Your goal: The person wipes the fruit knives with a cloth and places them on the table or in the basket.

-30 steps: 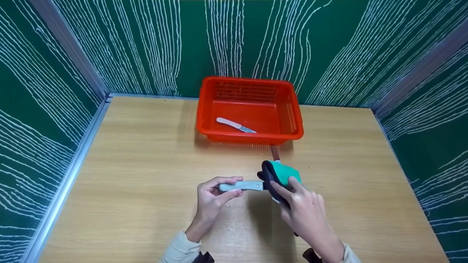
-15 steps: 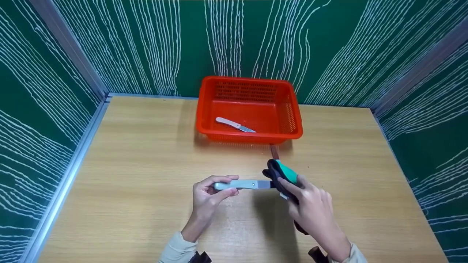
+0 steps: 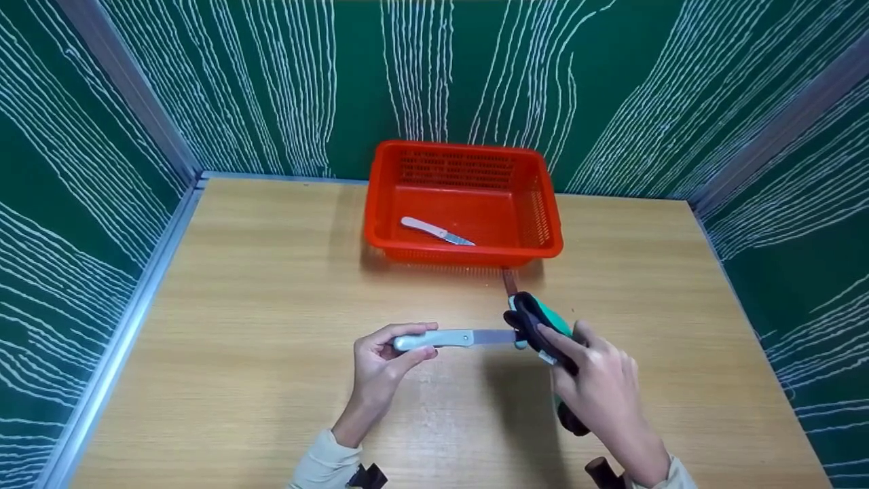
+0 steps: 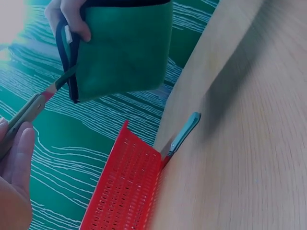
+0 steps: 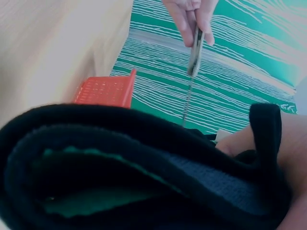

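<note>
Table (image 3: 258, 305) spreads beneath, a red basket (image 3: 464, 250) standing near its far edge. A green, dark-edged cloth pad (image 4: 124, 50) hangs above it, pinched by the right hand (image 3: 601, 380). The left hand (image 3: 380, 367) grips a blue-handled knife (image 3: 448, 337), blade pointing at the pad's edge. A second knife (image 4: 185, 132) lies just beside the basket; a pale-handled knife (image 3: 438, 231) lies inside.
</note>
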{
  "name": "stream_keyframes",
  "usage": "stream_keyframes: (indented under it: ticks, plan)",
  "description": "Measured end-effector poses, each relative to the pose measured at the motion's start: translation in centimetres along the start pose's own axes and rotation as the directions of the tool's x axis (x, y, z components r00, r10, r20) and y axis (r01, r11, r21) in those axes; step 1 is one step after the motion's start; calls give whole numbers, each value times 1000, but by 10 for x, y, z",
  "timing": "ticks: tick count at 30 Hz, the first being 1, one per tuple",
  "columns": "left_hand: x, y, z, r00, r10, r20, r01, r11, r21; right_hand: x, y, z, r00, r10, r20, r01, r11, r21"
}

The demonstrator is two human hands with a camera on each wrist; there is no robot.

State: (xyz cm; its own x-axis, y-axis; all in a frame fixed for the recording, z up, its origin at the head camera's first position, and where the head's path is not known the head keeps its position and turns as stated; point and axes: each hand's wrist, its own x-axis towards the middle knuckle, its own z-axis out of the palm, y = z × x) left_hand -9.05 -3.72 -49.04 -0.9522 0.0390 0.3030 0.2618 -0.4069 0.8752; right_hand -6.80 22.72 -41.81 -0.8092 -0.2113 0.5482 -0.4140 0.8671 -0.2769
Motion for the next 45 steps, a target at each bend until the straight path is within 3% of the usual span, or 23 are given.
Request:
stream_keyframes:
  ticks: [7,15,21,26,33,45]
  plan:
    - [2,-2,4,1000,-14,-5,15,998,59,4,-5,-4,1000,-2,-24,3,1000,13]
    - [4,-5,12,997,-81,6,79,989,125,8,-17,1,999,-43,-27,44,998,35]
    - [5,-7,18,996,-89,6,88,987,132,6,-28,11,995,-90,43,88,995,37]
    - [4,-8,19,998,-62,16,60,992,113,2,-32,22,984,-136,111,139,990,-20]
    - [-1,-12,15,1000,-25,-1,25,999,23,-2,-27,26,982,-144,123,150,988,-39]
    - [9,-14,3,995,-95,4,95,994,-61,-5,-5,19,986,-30,166,39,998,-53]
